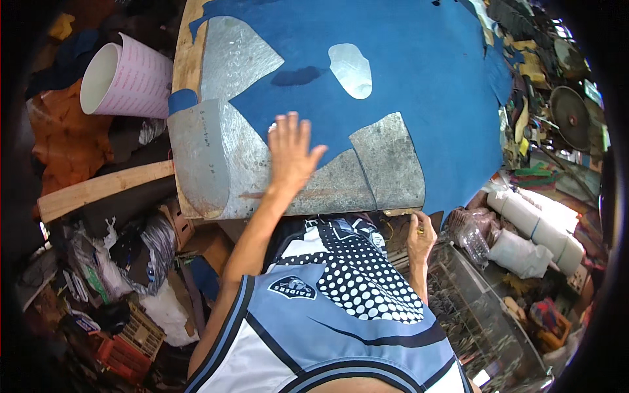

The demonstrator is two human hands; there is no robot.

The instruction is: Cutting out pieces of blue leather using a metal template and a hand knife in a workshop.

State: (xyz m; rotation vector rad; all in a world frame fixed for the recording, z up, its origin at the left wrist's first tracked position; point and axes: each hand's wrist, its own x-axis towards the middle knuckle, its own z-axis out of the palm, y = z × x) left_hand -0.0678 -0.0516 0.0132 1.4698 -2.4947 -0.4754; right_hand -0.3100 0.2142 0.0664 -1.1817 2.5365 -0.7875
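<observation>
A large blue sheet that looks like leather (439, 78) is spread over a work table topped with scratched metal (246, 59). My left hand (291, 157) lies flat, fingers stretched, at the sheet's cut near edge. Around it the bare metal shows where the blue stops in angular outlines. Farther off, a pale oval (350, 72) shows within the blue; whether it is a hole or a piece on top I cannot tell. At the table's front edge my right hand (421, 239) is curled around something small and yellowish, mostly hidden. Left of it sits a flat grey curved panel (393, 157).
Another grey panel with rounded corners (202, 160) lies at the table's left side. Beyond that edge stand a rolled white sheet (134, 78) and a wooden plank (105, 190). White wrapped rolls (537, 226) lie to the right. A red crate (121, 359) is at lower left.
</observation>
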